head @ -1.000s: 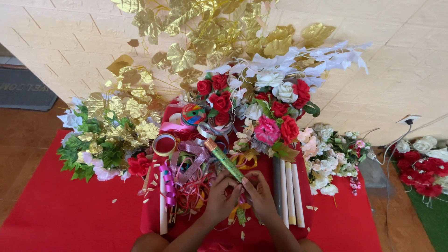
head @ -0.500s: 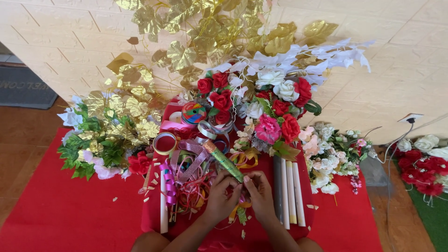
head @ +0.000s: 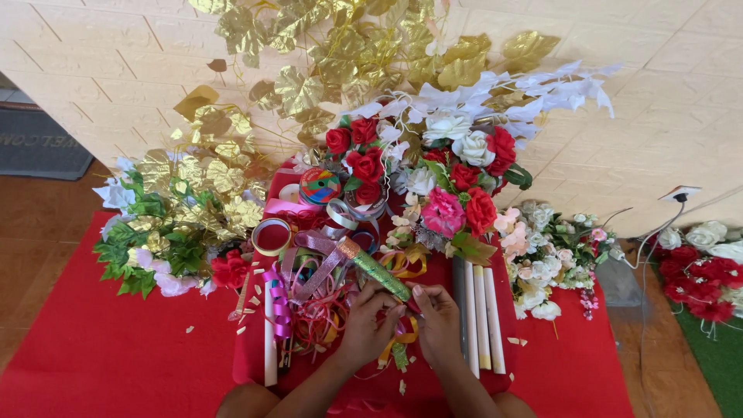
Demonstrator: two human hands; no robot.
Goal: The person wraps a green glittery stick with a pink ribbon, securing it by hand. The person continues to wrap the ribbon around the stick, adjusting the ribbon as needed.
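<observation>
Two hands meet at the lower centre, over a low red-covered stand. Left hand is curled, fingertips pinching the near end of a green glitter ribbon. Right hand is also curled, thumb and forefinger closed on the same end, just beside the left; what lies under the palms is hidden. Both forearms are cut off by the bottom edge. The ribbon runs up and left from the fingers, tilted, its far end resting on a tangle of curled ribbons, where single strands cannot be told apart.

Right of the hands, three pale rolls lie side by side; a fourth white roll lies at the left. A red tape spool and a striped spool sit further back. Red and pink roses crowd behind, with gold leaves above, partly masking the wall. More flowers lie to the right, and a red bunch is cut off at the frame's edge.
</observation>
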